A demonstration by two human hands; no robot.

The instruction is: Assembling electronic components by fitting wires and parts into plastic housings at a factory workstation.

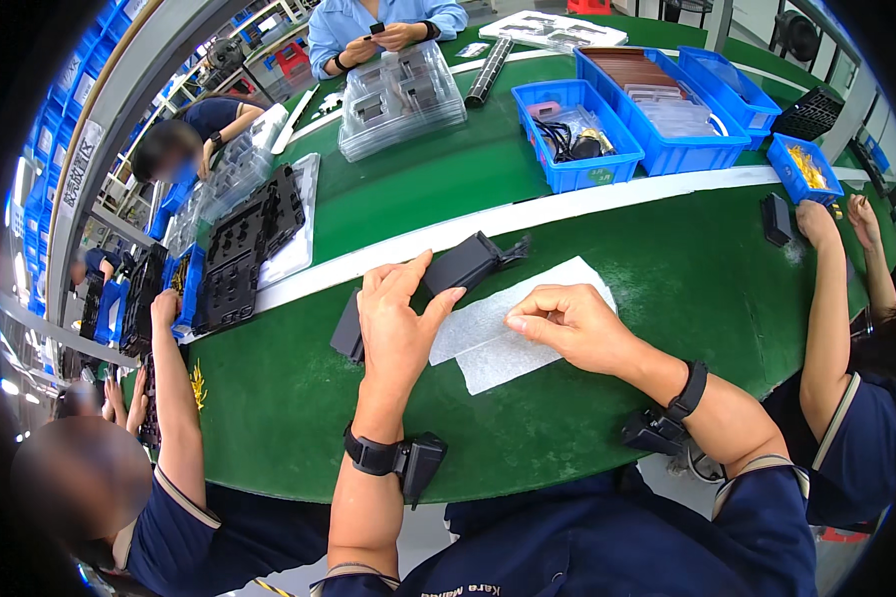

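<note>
My left hand (396,316) has its thumb and index finger at two sides of a black rectangular box (463,265), gripping its near end. Dark, ragged material (513,251) sticks out of the box's far end. Beside the left hand, partly hidden by it, lies a second black box (347,330). My right hand (575,323) hovers over a white cloth-like sheet (498,366) on the green table, thumb and fingertips pinched together. Whatever the pinch may hold is too small to make out.
Blue bins (592,177) with cables and stacked parts stand beyond a white strip (513,213). Black trays (244,249) lie to the left, near yellow pieces (198,384). Co-workers sit on both sides; another person's hands (393,38) work across the table, behind clear trays (403,104).
</note>
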